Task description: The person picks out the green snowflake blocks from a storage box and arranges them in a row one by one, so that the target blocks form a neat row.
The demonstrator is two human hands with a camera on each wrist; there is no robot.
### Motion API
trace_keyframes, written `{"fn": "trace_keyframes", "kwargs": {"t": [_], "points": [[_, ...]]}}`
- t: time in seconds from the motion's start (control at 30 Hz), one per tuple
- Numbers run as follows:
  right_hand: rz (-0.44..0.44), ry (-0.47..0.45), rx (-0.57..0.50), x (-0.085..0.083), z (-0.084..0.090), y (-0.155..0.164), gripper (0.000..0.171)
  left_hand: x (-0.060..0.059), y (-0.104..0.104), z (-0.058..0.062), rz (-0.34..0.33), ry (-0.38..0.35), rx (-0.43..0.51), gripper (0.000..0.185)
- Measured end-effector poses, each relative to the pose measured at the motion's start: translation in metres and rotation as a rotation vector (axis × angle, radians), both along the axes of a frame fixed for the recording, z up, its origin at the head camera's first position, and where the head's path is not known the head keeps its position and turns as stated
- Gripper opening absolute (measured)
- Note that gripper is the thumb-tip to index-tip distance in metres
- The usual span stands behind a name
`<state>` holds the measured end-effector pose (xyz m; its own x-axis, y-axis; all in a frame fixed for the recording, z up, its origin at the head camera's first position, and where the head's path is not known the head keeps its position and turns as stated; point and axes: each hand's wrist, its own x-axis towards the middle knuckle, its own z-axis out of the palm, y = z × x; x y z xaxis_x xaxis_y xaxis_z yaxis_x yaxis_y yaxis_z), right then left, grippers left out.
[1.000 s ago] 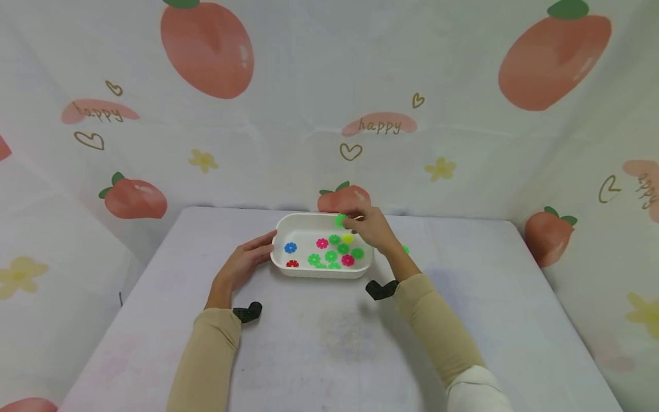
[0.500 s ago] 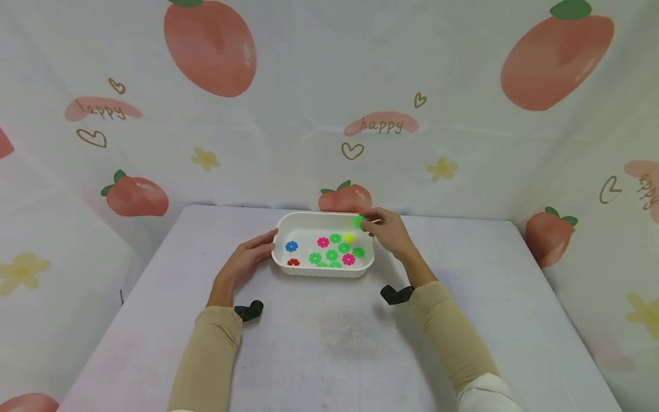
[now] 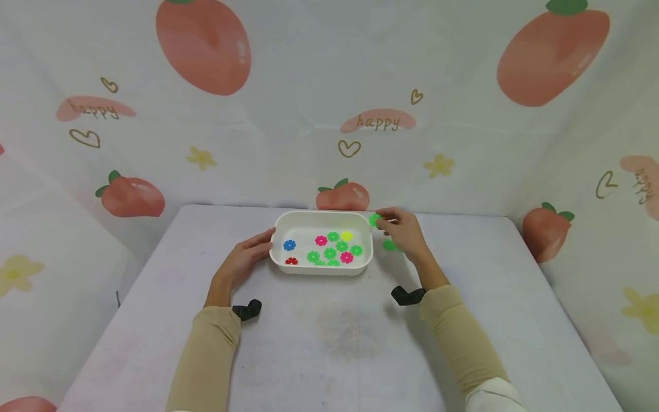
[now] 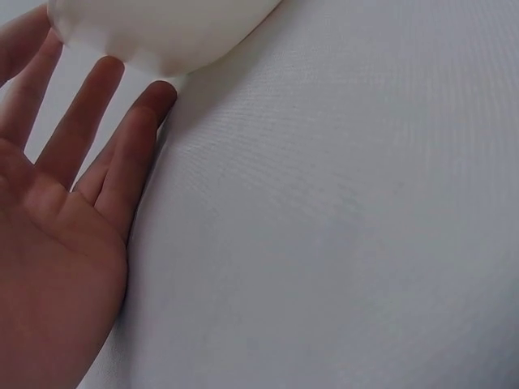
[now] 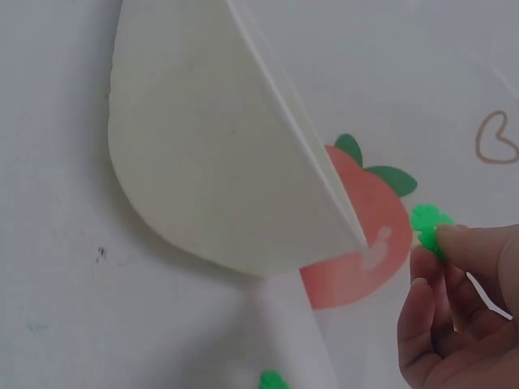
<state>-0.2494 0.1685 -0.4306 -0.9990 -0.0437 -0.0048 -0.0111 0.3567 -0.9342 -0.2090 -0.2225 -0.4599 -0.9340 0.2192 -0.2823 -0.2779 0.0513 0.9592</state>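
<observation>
Right hand (image 3: 404, 232) curled, thumb and fingertips (image 5: 450, 243) pinching small bright green flower-shaped plastic disc (image 3: 374, 220); same disc at fingertip edge in right wrist view (image 5: 428, 224). Disc flat, notched round the rim like a snowflake piece, held in the air just past the right end of the white oval plastic tray (image 3: 320, 271), near the tray's far right corner, not inside it. Rest of disc partly hidden by fingers. Second green flower-shaped disc (image 3: 389, 245) lying on the table just beside the right hand, outside the tray; visible low in right wrist view too (image 5: 273, 379).

Left hand (image 3: 246, 258) flat and relaxed, fingers straight, fingertips (image 4: 154, 101) touching left end of tray wall (image 4: 162, 32); gripping nothing.

Inside tray: blue flower disc (image 3: 289, 245) and red flower disc (image 3: 291, 261) at left, well apart from the cluster; two pink flower discs (image 3: 321, 240), one yellow disc (image 3: 347, 236), several green discs (image 3: 330, 253) bunched toward centre-right, some touching or overlapping. Exact green count hard to tell.

Tray on pale grey cloth-covered table (image 3: 334, 343). Beige sleeves on both forearms, black wrist camera mounts (image 3: 247, 309) by each wrist. White backdrop cloth with peach and heart print (image 3: 203, 46) behind and at both sides, word "happy" printed on it.
</observation>
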Motion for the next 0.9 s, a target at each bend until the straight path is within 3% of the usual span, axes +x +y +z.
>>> {"fn": "trace_keyframes", "kwargs": {"t": [0.4, 0.67, 0.9], "points": [[-0.069, -0.028, 0.043, 0.007, -0.015, 0.035, 0.031, -0.010, -0.004, -0.026, 0.025, 0.012, -0.035, 0.050], [-0.113, -0.049, 0.127, 0.011, -0.025, 0.055, 0.032, -0.010, -0.007, -0.025, 0.029, 0.024, -0.034, 0.048], [-0.111, -0.055, 0.301, 0.015, -0.036, 0.068, 0.032, -0.009, -0.008, -0.024, 0.020, 0.015, -0.026, 0.048]]}}
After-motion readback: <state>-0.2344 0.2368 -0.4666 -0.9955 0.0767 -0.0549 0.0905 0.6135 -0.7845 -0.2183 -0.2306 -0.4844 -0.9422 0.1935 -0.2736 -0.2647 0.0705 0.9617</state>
